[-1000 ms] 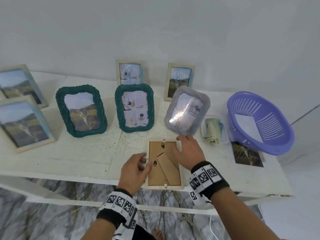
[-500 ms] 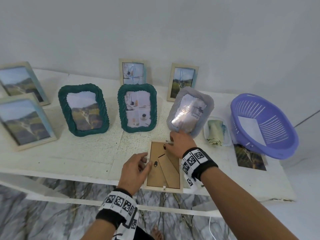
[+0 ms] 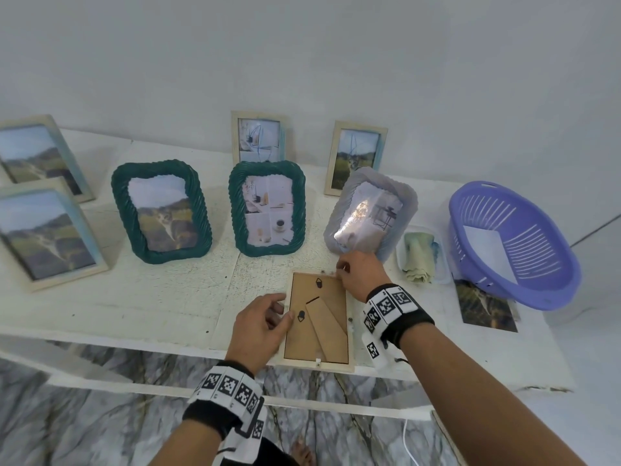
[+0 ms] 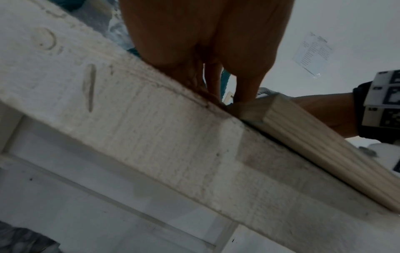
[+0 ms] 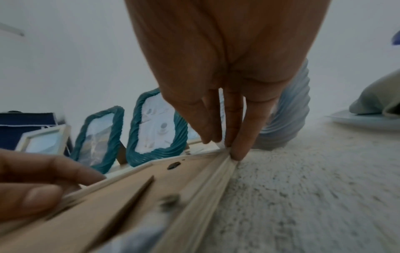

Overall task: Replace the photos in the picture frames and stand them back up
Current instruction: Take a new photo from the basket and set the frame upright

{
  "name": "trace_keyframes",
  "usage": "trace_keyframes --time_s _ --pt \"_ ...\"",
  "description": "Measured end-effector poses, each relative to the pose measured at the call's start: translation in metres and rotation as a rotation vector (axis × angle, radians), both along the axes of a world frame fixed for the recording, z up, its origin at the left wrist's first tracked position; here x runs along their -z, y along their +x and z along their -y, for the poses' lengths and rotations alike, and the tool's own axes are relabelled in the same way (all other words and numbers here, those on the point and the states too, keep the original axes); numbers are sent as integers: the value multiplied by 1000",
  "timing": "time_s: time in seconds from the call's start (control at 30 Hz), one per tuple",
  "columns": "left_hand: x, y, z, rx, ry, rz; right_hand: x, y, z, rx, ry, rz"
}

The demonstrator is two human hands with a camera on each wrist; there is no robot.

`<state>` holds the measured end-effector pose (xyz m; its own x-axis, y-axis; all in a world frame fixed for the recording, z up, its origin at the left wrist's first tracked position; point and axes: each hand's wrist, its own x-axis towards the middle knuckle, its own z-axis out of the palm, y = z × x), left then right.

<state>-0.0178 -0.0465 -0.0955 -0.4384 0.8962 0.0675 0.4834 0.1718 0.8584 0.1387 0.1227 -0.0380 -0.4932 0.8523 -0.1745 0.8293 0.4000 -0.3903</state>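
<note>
A light wooden frame [image 3: 316,317] lies face down at the table's front edge, its brown backing and folded stand facing up. My left hand [image 3: 265,326] grips its left rim, thumb on the backing; the left wrist view shows the fingers [image 4: 246,89] at the frame's corner [image 4: 324,145]. My right hand [image 3: 349,270] has its fingertips bunched on the far right corner, and in the right wrist view they pinch the rim [image 5: 227,145]. A loose landscape photo [image 3: 485,307] lies flat to the right.
Behind the frame stand a grey frame [image 3: 369,213] and two green frames [image 3: 161,213] [image 3: 267,206], with pale frames at the left and back. A cloth in a tray [image 3: 418,257] and a purple basket [image 3: 537,297] holding white paper sit at the right.
My right hand has slid from the frame's right side up to its far right corner. The left hand and the frame have stayed in place.
</note>
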Motion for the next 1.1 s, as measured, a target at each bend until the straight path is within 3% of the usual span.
trace_keyframes --time_s 0.2,0.47,0.67,1.0,1.1 --pt "-1 -1 -2 8 -5 43 -3 20 56 -23 161 -201" --pt "1 -1 0 21 14 -6 17 42 147 -152 248 -116" --pt "0 -1 -1 15 10 21 29 36 162 -78 313 -82" --pt "-1 -1 -1 7 2 19 29 34 166 -245 362 -23" --pt "-1 0 0 7 13 21 24 37 164 -225 344 -84"
